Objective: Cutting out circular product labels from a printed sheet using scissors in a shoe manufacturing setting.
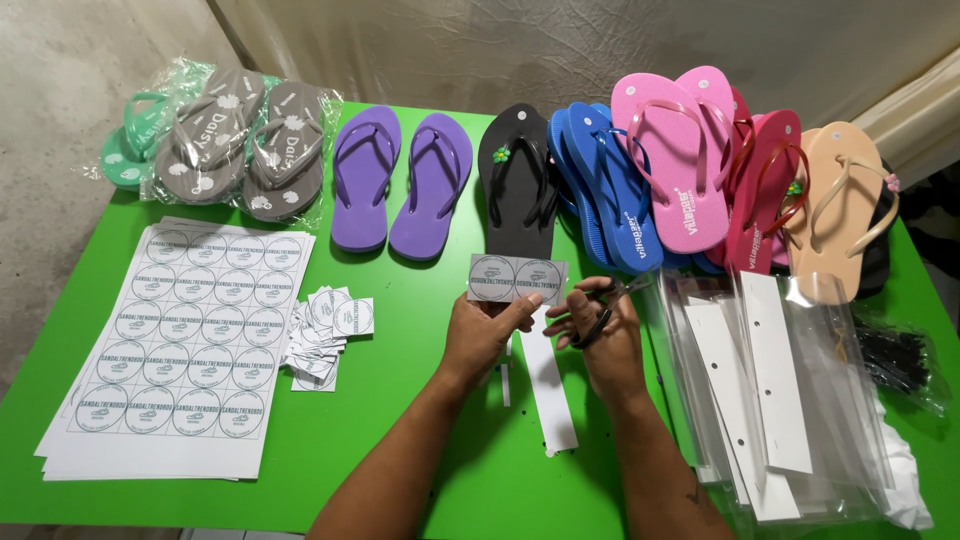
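My left hand (482, 328) pinches a small paper strip (516, 279) printed with two round labels, holding it up over the green table (420, 440). My right hand (603, 332) grips black-handled scissors (610, 298), whose blades point right, just beside the strip's right end. A long white card strip (552, 390) lies on the table beneath both hands. To the left lie a pile of cut square labels (325, 335) and a stack of printed label sheets (185, 345).
Flip-flops line the table's far edge: bagged grey and green pairs (235, 140), a purple pair (400, 180), a black one (520, 180), blue (600, 190), pink (670, 160) and beige (845, 205). Clear bags with white header cards (780, 390) lie at right.
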